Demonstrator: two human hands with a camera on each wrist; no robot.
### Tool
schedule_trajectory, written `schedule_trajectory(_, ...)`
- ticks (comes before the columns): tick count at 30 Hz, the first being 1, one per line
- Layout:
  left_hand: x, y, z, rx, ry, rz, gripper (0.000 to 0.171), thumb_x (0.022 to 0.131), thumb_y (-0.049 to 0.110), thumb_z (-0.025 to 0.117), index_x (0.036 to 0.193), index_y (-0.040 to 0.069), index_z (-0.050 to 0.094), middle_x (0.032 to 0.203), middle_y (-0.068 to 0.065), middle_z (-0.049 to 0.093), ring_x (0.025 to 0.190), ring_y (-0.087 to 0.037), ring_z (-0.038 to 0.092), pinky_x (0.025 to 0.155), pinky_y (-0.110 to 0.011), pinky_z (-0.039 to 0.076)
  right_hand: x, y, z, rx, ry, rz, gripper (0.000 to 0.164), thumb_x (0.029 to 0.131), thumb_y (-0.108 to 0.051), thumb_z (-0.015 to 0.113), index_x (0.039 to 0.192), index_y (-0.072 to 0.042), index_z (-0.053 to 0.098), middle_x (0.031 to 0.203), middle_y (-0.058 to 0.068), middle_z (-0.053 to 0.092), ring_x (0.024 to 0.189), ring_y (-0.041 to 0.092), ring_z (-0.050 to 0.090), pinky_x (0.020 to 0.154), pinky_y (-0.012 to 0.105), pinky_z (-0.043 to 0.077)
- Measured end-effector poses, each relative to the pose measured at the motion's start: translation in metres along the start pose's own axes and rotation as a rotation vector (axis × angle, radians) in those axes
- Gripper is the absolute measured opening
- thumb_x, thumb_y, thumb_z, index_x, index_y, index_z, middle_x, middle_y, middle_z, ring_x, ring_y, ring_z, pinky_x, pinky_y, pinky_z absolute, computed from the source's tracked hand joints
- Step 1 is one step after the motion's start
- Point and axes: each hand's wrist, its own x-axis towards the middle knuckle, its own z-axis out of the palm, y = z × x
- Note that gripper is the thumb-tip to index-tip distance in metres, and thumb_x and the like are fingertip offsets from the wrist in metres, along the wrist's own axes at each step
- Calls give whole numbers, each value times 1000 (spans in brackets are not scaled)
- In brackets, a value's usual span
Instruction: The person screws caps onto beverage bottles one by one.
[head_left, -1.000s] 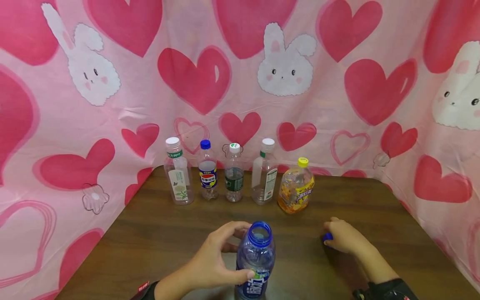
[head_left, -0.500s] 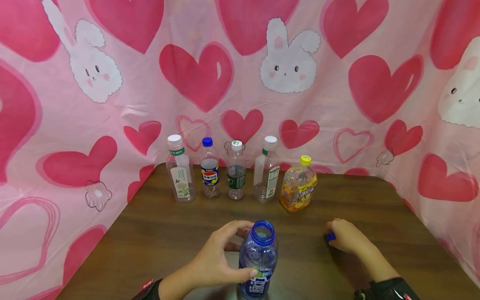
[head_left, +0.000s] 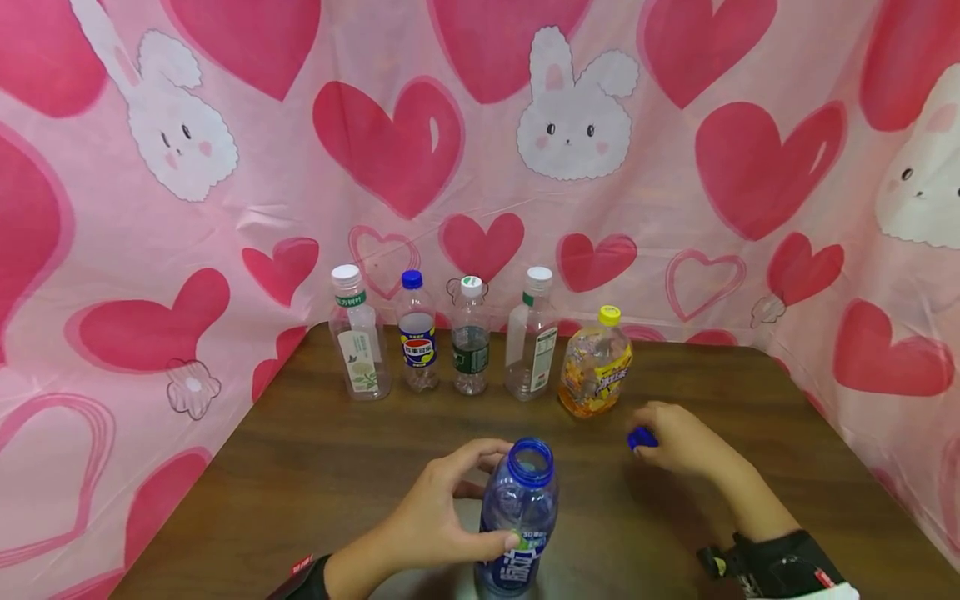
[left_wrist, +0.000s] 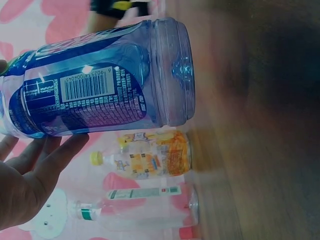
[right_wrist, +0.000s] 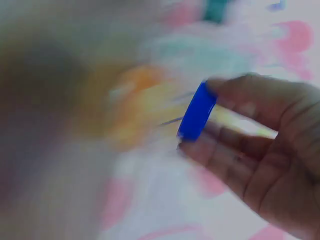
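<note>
A translucent blue bottle (head_left: 517, 517) with a dark blue label stands near the front of the table, its mouth uncapped. My left hand (head_left: 442, 517) grips it from the left side, thumb across the label and fingers behind. In the left wrist view the bottle (left_wrist: 100, 85) shows its barcode side and its base. To the right, my right hand (head_left: 686, 442) pinches a blue bottle cap (head_left: 642, 438) between thumb and fingers, above the table. The right wrist view shows the cap (right_wrist: 198, 112) edge-on between the fingertips.
Along the back of the brown table (head_left: 315, 467) stand several capped bottles: a clear one (head_left: 360, 350), a blue-capped cola bottle (head_left: 417, 346), a green-labelled bottle (head_left: 470, 350), another clear one (head_left: 521, 350) and a yellow-capped one (head_left: 597, 367). Behind hangs a pink heart-print cloth (head_left: 480, 167).
My right hand has lifted the blue cap off the table and shifted it leftward and slightly away from me. The left hand keeps its grip on the bottle, which has barely moved.
</note>
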Motion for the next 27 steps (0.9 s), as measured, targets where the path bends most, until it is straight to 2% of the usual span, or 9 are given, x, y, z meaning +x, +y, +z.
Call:
schedule_trajectory(3,3,-1,0,6,12,13,68,73,21,85,133,23,52,119,0,64,106,-18,61,78,-32,57,13,-44,-36,149,67,-122,24,80,-9,80,102,-10,70,99,-1,66,86,14,63,71,29,58)
schedule_trajectory(7,6,-3,1,22,19,33,69,73,21,85,133,20,52,119,-1,64,106,-19,61,77,-32,57,25,-100,-78,239,114,-380,34,81,-11,80,112,-17,68,113,-4,65,102,14,62,78,30,57)
schedule_trajectory(9,7,-4,1,25,17,30,69,73,22,84,134,18,52,119,-1,64,106,-18,61,77,-32,57,30,-122,-93,264,87,-479,36,82,-12,79,114,-19,68,116,-5,64,107,14,60,80,31,57)
schedule_trajectory(11,8,-5,2,27,11,34,69,74,22,84,134,18,51,119,-1,63,106,-19,61,77,-32,57,34,-137,-101,288,24,-533,34,84,-12,77,116,-19,67,117,-5,64,108,14,58,78,30,57)
schedule_trajectory(17,9,-6,3,23,8,33,68,74,22,83,134,23,50,120,0,63,106,-19,61,77,-33,57,40,-158,-105,191,-119,-550,29,85,-13,76,113,-16,70,117,-3,62,108,14,57,83,29,56)
schedule_trajectory(27,12,-6,5,41,13,77,67,73,20,82,133,18,52,119,-3,63,106,-17,60,76,-32,57,43,-160,-100,166,-220,-569,31,84,-8,76,113,-16,71,116,-5,63,109,11,57,87,26,53)
